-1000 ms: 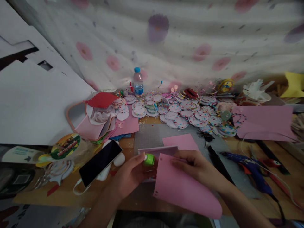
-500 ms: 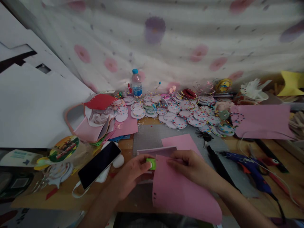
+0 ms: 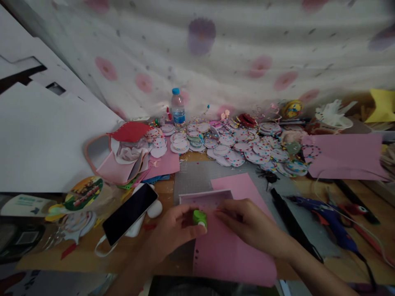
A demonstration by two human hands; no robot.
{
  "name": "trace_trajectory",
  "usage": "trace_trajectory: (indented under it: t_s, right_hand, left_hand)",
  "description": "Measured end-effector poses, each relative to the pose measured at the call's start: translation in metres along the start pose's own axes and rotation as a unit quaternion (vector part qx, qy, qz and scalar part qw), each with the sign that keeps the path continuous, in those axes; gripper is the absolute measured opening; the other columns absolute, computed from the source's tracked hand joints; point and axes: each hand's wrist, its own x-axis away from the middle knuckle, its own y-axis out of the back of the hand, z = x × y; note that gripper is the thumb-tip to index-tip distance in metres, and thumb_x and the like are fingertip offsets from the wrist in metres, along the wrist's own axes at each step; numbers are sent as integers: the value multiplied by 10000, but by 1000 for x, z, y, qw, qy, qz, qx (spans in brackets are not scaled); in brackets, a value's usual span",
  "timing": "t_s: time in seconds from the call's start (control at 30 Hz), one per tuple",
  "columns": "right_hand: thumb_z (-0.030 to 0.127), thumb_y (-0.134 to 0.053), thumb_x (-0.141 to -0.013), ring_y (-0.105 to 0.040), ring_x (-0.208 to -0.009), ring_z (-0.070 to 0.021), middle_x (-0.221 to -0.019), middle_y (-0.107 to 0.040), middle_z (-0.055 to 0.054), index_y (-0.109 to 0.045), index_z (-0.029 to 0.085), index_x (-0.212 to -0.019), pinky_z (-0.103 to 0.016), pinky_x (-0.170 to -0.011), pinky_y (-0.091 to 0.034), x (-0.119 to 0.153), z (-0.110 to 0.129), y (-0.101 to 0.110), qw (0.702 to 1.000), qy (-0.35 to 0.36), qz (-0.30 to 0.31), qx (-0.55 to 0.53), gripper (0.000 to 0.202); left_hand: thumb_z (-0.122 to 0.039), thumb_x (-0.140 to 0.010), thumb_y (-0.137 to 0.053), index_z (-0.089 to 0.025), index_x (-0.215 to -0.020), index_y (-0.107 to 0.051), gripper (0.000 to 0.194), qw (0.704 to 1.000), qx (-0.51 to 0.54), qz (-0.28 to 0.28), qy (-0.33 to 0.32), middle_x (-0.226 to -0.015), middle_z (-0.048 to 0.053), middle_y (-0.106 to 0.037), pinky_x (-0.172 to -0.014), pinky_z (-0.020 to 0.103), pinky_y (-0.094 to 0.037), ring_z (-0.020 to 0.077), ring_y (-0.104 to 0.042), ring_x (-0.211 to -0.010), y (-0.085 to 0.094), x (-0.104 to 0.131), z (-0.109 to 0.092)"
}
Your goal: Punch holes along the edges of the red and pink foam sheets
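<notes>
My left hand [image 3: 180,225] is closed around a small green craft punch [image 3: 200,218] with a white button, thumb at its lower side. Fingers of my right hand [image 3: 243,217] pinch the upper part of a pink paper sheet [image 3: 236,255]. A short row of small punched holes runs along the sheet's left edge, and its lower right corner curls. The punch is close to the sheet's upper left; whether they touch I cannot tell. Behind both hands lies a shallow pale tray [image 3: 205,198], partly covered. Another pink sheet [image 3: 243,185] rests on the grey cutting mat [image 3: 191,174].
White paper discs with coloured dots [image 3: 231,148] are heaped at the back, near a water bottle [image 3: 178,109]. On the left lie a phone [image 3: 129,213] and a white round case [image 3: 154,209]. A blue glue gun [image 3: 327,218] with its cord is on the right.
The green punch has turned in my left hand and come away from the sheet's left edge. The pink sheet has shifted slightly left and lies flatter, with more holes showing.
</notes>
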Motion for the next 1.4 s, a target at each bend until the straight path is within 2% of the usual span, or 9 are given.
trace_trajectory:
  t_s: [0.23, 0.5, 0.6, 0.73, 0.83, 1.03, 1.2, 1.3, 1.4]
  right_hand:
    - [291, -424, -926, -363, -538, -85, -571, -432, 50, -500, 168, -670, -219, -494, -251, -1, -2, -3, 1000, -6, 3, 11, 294]
    - [297, -418, -921, -409, -521, -97, -570, -512, 25, -554, 174, -682, -218, -497, -278, -5, -8, -5, 998, 4, -8, 70, 302]
    - [370, -565, -825, -544, -642, -150, -721, -638, -19, -624, 191, -842, -239, -573, -347, -8, -5, -2, 989, 22, -21, 144, 190]
    - [321, -687, -701, -618, -819, -202, -916, -697, -42, -629, 225, -1055, -254, -680, -415, -17, 4, 0, 990, 62, 16, 124, 371]
    - [228, -619, -756, -636, -779, -173, -891, -717, -7, -667, 241, -1014, -229, -677, -424, -24, 7, -1, 992, 84, 56, 70, 263]
    - [206, -585, -778, -638, -728, -181, -784, -729, -4, -717, 211, -899, -221, -623, -419, -28, 5, -3, 995, 52, 51, 63, 179]
    - [263, -641, -753, -628, -738, -171, -884, -715, -20, -659, 236, -1054, -224, -628, -407, -29, 2, 9, 992, 62, 47, 100, 303]
    - [246, -569, -818, -578, -626, -143, -730, -683, -17, -690, 203, -893, -221, -576, -366, -26, -6, 19, 989, 34, 42, 136, 149]
    - [237, -512, -858, -499, -559, -122, -600, -595, 0, -653, 173, -733, -220, -541, -329, -17, -20, 26, 990, 18, 22, 135, 199]
  left_hand:
    - [-284, -713, -711, -138, -1046, -595, 382, 989, -134, -44, -54, -1025, 108, -631, -893, 377, -428, 260, -568, -1003, 2, 2, 9]
    - [-268, -769, -638, -151, -1033, -597, 292, 969, -207, -75, -108, -984, 86, -641, -833, 337, -470, 234, -595, -946, 3, -3, 23]
    - [-243, -772, -621, -150, -1001, -610, 248, 958, -243, -77, -134, -938, 70, -654, -795, 317, -475, 215, -608, -889, -1, -6, 19]
    - [-181, -748, -618, -142, -983, -609, 239, 950, -258, -82, -156, -927, 69, -662, -802, 312, -476, 213, -616, -891, -7, -11, 18]
    - [-164, -740, -601, -122, -996, -600, 259, 952, -241, -90, -165, -959, 94, -659, -825, 326, -480, 224, -617, -922, -11, -14, 23]
    - [-156, -750, -594, -116, -961, -613, 216, 952, -235, -77, -180, -897, 85, -664, -754, 306, -494, 212, -625, -847, -12, -19, 27]
    - [-191, -773, -621, -139, -1027, -614, 260, 958, -218, -80, -171, -985, 77, -670, -826, 297, -476, 212, -615, -932, -7, -19, 17]
    - [-258, -813, -611, -166, -1101, -593, 302, 953, -235, -69, -175, -1084, 81, -651, -892, 314, -451, 223, -593, -1015, 4, -16, 12]
    - [-278, -836, -596, -201, -1155, -567, 330, 920, -324, -65, -212, -1176, 84, -606, -954, 351, -409, 228, -547, -1094, 16, -13, 8]
